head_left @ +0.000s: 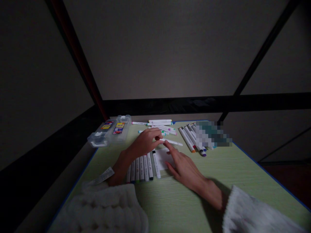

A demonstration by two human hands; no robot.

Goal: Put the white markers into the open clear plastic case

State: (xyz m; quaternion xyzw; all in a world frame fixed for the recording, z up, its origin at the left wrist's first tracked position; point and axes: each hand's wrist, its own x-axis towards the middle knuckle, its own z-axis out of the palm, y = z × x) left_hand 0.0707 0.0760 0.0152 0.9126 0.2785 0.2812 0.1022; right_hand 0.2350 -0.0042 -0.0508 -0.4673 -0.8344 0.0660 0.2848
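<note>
My left hand is closed on one end of a white marker, which points to the right above the table. The index finger of my right hand reaches to that marker near my left fingertips; its thumb stands apart from the other fingers. A row of white markers lies side by side below my left hand, partly hidden by the wrist. One marker with a black end lies at the row's right side. Under my right fingers is a white card or sheet.
Two clear plastic cases with coloured labels stand at the table's back left. Loose markers lie at the back middle. Another pile of markers lies to the right, beside a blurred-out patch. The pale green table has a blue edge.
</note>
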